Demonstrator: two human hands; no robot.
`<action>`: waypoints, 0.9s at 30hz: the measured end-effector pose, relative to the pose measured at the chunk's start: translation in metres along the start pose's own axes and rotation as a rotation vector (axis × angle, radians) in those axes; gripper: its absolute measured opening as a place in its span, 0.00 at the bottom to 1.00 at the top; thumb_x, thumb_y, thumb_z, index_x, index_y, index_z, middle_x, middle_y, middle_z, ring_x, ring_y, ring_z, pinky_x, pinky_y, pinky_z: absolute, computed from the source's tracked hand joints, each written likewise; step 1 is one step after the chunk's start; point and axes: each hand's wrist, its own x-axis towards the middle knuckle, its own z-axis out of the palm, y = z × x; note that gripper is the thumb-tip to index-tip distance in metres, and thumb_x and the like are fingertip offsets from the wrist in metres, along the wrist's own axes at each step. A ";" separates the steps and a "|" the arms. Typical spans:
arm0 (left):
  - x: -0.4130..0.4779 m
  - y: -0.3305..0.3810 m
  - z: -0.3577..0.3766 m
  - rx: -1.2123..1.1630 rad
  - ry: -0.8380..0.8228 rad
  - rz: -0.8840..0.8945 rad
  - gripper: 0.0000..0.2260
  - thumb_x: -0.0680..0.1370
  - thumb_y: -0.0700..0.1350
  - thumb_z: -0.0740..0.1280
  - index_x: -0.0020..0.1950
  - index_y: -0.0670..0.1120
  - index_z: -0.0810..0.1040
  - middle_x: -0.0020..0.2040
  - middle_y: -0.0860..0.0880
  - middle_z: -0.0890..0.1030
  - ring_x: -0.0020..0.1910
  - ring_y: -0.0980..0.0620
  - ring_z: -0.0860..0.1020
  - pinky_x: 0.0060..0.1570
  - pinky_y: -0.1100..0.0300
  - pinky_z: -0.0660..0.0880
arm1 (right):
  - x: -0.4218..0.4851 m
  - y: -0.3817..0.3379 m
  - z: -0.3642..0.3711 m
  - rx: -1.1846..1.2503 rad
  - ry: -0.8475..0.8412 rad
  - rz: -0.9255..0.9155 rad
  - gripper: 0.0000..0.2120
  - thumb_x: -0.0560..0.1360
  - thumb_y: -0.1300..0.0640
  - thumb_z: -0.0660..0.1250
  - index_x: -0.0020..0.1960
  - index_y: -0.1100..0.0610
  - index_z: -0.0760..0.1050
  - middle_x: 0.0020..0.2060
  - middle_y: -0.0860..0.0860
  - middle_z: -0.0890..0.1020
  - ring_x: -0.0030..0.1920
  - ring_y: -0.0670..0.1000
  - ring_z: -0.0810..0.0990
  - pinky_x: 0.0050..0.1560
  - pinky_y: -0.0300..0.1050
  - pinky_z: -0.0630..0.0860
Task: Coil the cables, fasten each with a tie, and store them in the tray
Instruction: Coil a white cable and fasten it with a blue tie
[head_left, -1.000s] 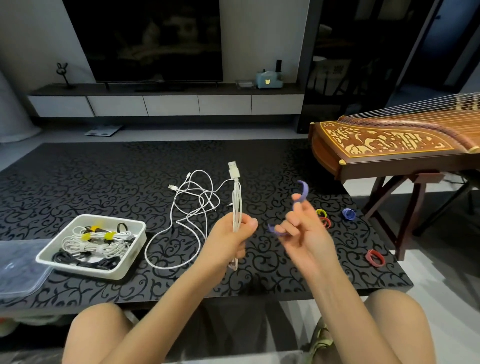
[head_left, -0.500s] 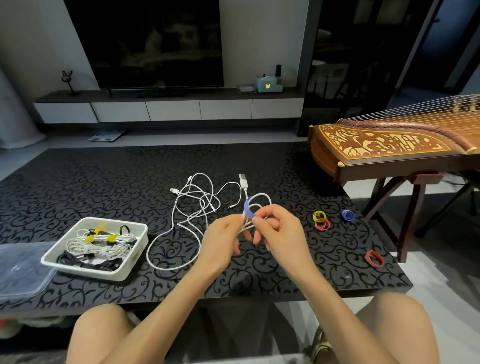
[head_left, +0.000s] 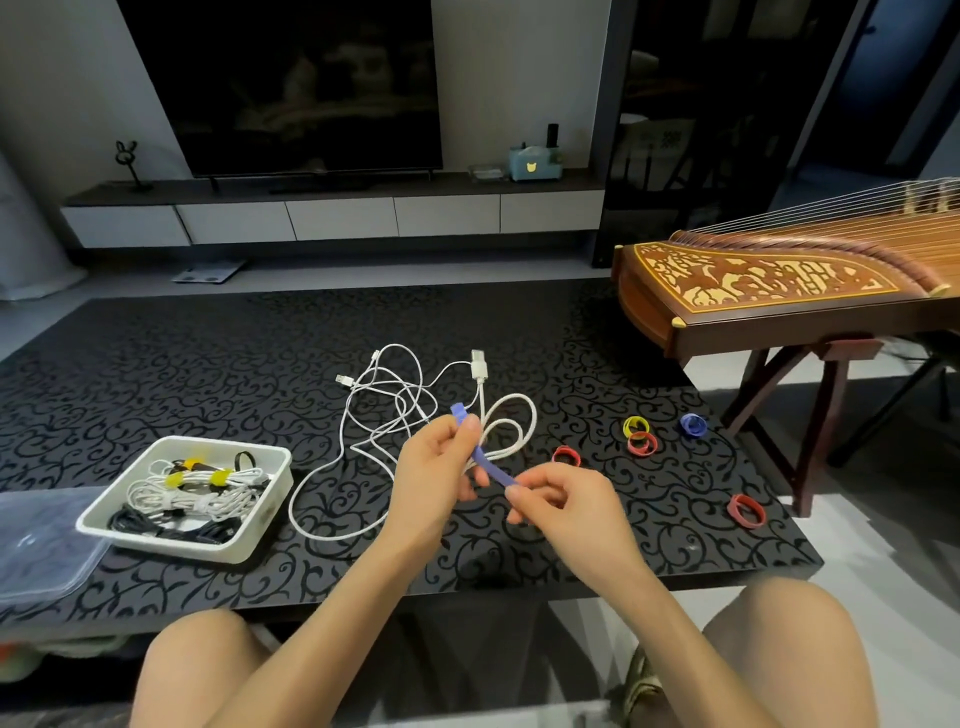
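My left hand grips a small coil of white cable above the table, its USB plug sticking up behind. A blue tie runs across the coil; its upper end sits under my left thumb and my right hand pinches the lower end. More loose white cable lies tangled on the table behind my hands. The white tray at the left holds several bundled white and black cables with yellow ties.
Spare ties lie to the right: a red tie, yellow and red ones, a blue one, and a red one near the table edge. A clear plastic lid sits far left. A wooden zither on a stand stands at the right.
The coil came down from held upright to low over the table. My right hand brought the blue tie to it, and the tie now lies stretched across the coil between both hands.
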 end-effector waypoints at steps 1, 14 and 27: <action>0.000 0.000 -0.001 -0.010 -0.008 0.002 0.16 0.81 0.48 0.61 0.33 0.47 0.70 0.27 0.46 0.74 0.22 0.56 0.70 0.23 0.65 0.65 | -0.001 0.005 -0.005 -0.090 0.019 -0.014 0.04 0.73 0.50 0.70 0.40 0.47 0.80 0.32 0.41 0.83 0.39 0.42 0.80 0.47 0.47 0.76; -0.025 0.026 0.005 0.133 -0.512 0.013 0.16 0.79 0.45 0.63 0.31 0.45 0.71 0.27 0.48 0.69 0.24 0.56 0.67 0.27 0.68 0.64 | 0.018 -0.005 -0.044 0.591 -0.157 0.109 0.11 0.73 0.69 0.65 0.40 0.58 0.83 0.31 0.53 0.83 0.31 0.47 0.81 0.36 0.37 0.78; -0.032 0.022 0.006 0.330 -0.459 0.124 0.17 0.78 0.54 0.60 0.32 0.48 0.70 0.28 0.51 0.71 0.29 0.49 0.69 0.34 0.54 0.67 | 0.030 -0.022 -0.071 0.459 -0.491 0.243 0.07 0.66 0.57 0.70 0.36 0.62 0.78 0.33 0.59 0.83 0.32 0.51 0.82 0.31 0.39 0.78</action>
